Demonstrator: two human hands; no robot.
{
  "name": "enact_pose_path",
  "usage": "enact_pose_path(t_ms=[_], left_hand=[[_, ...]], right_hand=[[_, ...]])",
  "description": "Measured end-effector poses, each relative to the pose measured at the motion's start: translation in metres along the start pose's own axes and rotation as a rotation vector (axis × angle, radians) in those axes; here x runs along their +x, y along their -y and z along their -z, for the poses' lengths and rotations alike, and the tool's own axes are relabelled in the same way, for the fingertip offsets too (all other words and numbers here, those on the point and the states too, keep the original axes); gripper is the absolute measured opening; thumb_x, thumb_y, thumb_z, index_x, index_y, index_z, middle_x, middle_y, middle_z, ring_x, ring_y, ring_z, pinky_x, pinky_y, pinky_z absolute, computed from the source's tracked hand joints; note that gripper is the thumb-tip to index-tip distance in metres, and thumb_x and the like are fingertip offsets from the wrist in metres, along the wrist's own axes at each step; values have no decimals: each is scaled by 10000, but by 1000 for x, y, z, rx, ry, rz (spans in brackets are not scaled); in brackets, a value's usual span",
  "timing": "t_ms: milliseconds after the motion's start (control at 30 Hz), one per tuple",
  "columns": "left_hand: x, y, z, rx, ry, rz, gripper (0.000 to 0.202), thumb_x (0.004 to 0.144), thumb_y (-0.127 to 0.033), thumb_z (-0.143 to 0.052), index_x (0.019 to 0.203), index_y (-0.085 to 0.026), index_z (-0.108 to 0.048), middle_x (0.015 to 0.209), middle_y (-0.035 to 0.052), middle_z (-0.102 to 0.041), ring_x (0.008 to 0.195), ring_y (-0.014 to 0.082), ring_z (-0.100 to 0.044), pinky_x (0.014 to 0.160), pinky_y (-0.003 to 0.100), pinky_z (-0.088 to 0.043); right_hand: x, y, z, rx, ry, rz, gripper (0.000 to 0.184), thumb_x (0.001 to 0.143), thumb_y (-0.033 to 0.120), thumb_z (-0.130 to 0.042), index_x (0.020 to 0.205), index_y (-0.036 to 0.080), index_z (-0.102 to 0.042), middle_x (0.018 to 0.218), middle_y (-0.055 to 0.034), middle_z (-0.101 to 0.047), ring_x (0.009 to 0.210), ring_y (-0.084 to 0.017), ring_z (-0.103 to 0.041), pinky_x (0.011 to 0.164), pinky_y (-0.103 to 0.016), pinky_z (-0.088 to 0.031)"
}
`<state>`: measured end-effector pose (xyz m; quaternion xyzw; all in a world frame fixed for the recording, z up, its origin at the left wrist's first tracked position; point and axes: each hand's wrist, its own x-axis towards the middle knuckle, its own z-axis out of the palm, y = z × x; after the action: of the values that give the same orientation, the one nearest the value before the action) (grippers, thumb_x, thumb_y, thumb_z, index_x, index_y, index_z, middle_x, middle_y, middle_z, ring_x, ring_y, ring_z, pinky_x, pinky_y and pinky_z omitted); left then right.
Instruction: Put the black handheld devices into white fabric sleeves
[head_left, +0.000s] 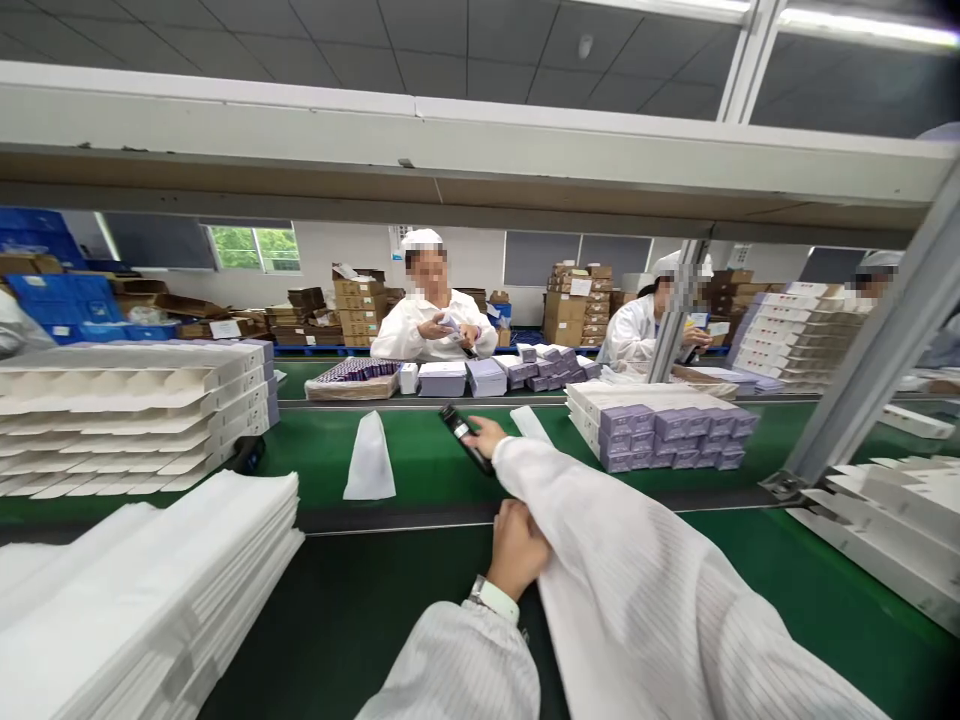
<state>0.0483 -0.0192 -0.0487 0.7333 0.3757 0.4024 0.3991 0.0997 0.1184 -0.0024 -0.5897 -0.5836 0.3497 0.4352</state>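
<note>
My right hand (pixel 487 438) reaches forward over the green conveyor belt (pixel 420 450), its fingers closed on one end of a slim black device (pixel 459 428) with a small pale label. The device tilts, and its exact kind is unclear. Nearer to me, my left hand (pixel 517 548) is curled beside the right sleeve (pixel 600 510); its fingertips are hidden, and I cannot make out what they hold. A white sheet or sleeve edge (pixel 562 640) hangs just below it. One white pouch (pixel 370 458) lies on the belt left of the device, and another (pixel 531 425) lies behind my right hand.
White stacked trays (pixel 135 400) stand left, behind piled white pouches (pixel 150 600). Small purple boxes (pixel 667 435) fill trays right of my hands. More white trays (pixel 892 530) sit far right, by a metal post (pixel 870 330). Across the belt, a co-worker (pixel 431 310) handles something.
</note>
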Motion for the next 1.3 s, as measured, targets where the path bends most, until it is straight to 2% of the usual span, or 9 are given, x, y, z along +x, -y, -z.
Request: enact_pose_path(t_ms=[67, 133, 233, 300, 433, 567, 1000, 1200, 1300], left_hand=[[1, -8, 1, 38, -3, -17, 85, 640, -282, -532, 656, -222, -590, 856, 50, -582, 933, 265, -411, 848, 398, -242], [1, -14, 3, 72, -4, -44, 83, 654, -292, -531, 645, -232, -586, 882, 28, -576, 953, 256, -388, 862, 404, -210], [1, -20, 8, 117, 9, -82, 95, 675, -317, -527, 673, -239, -581, 957, 20, -547, 1001, 258, -341, 870, 411, -178], [1, -27, 12, 154, 33, -109, 120, 700, -345, -508, 699, -243, -572, 980, 20, -529, 1016, 251, -323, 866, 400, -190], [0, -47, 16, 243, 88, -155, 166, 745, -388, -454, 728, -249, -543, 981, 5, -506, 1026, 222, -313, 876, 374, -220], [3, -65, 16, 326, 75, -186, 206, 759, -404, -434, 688, -225, -506, 957, 2, -488, 1014, 209, -323, 900, 379, -226], [0, -100, 21, 453, 147, -241, 219, 777, -428, -392, 740, -256, -524, 1064, 6, -402, 1098, 230, -222, 934, 467, -169], [8, -102, 20, 346, 2, -258, 209, 764, -415, -413, 738, -239, -523, 1047, 21, -410, 1082, 231, -260, 932, 450, -187], [15, -111, 21, 213, -108, -286, 220, 755, -414, -430, 715, -219, -524, 1053, 30, -407, 1072, 235, -302, 921, 422, -223]], right_hand=[[-22, -6, 46, 129, -46, 24, 579, 670, 200, -517, 1192, 226, -270, 847, -40, -548, 814, -189, -554, 677, -328, -425], [-53, -10, 89, 377, -66, 85, 657, 688, 222, -504, 1226, 295, -135, 867, -18, -537, 801, -181, -566, 630, -322, -443], [-95, -13, 130, 730, -23, 157, 749, 617, 205, -598, 1189, 369, -143, 851, 8, -537, 777, -199, -581, 584, -328, -452], [-112, -10, 141, 784, 0, 157, 742, 594, 205, -631, 1161, 381, -185, 813, 23, -543, 749, -199, -590, 574, -330, -456], [-125, 4, 147, 805, 42, 151, 649, 598, 266, -648, 1105, 348, -252, 719, 44, -542, 671, -190, -601, 561, -334, -466], [-132, 19, 151, 787, 77, 178, 593, 582, 298, -661, 1047, 305, -294, 697, 36, -555, 605, -191, -604, 537, -328, -473], [-138, 34, 169, 867, -46, 309, 600, 548, 300, -673, 1020, 279, -304, 622, 59, -529, 558, -170, -588, 558, -351, -491], [-140, 35, 161, 749, 26, 345, 438, 535, 359, -679, 856, 212, -420, 628, 43, -527, 579, -143, -563, 587, -326, -476], [-138, 30, 157, 584, 160, 397, 374, 508, 346, -705, 749, 160, -488, 645, 26, -529, 614, -108, -537, 639, -260, -440]])
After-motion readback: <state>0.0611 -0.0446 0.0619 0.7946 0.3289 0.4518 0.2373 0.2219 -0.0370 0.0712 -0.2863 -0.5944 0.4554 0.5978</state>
